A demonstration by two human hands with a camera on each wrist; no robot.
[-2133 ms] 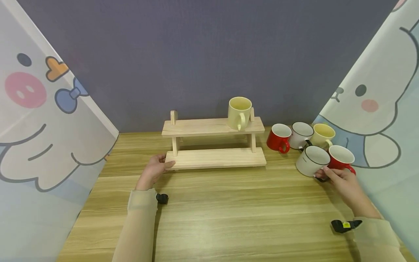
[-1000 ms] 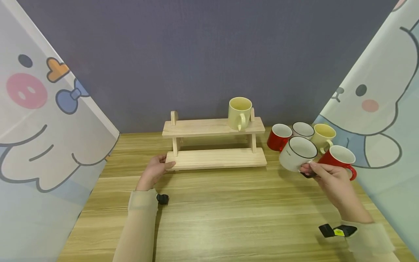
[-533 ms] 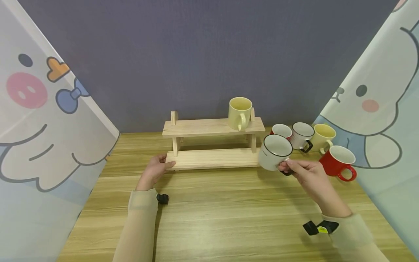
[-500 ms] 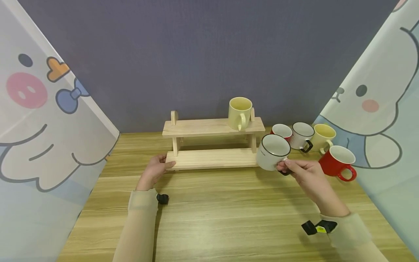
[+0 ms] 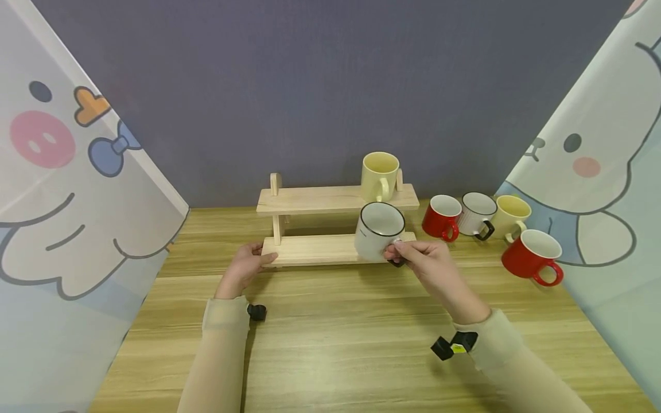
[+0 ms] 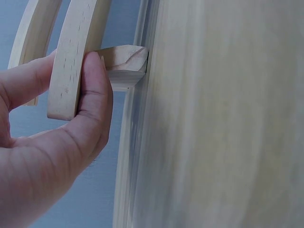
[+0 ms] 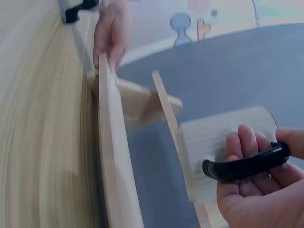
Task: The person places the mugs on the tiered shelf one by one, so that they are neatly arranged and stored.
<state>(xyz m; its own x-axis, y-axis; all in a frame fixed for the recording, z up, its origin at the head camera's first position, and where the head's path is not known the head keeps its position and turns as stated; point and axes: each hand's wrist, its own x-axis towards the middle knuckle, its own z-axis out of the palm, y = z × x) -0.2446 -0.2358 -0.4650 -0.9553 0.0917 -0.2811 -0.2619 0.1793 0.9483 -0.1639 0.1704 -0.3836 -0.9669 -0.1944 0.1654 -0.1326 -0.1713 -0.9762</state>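
My left hand (image 5: 245,269) pinches the left end of the lower board of a two-tier wooden shelf (image 5: 310,199), thumb on one face and fingers on the other in the left wrist view. With my right hand (image 5: 431,265) I grip a white mug (image 5: 373,240) by its black handle (image 7: 247,165). The mug is upright, black-rimmed, and overlaps the right half of the lower board in the head view. Its body hides the shelf's right support. A yellow mug (image 5: 378,176) stands on the upper board at the right, handle toward me.
Right of the shelf, a red mug (image 5: 439,221), another white mug (image 5: 474,217) and another yellow mug (image 5: 508,217) stand in a row. A second red mug (image 5: 527,258) is nearer me. Behind rises a dark wall (image 5: 320,97); printed panels (image 5: 46,218) flank the wooden table (image 5: 330,344).
My right hand has lifted the white mug from the group at the right and carried it left to the front of the shelf. My left hand has stayed on the board.
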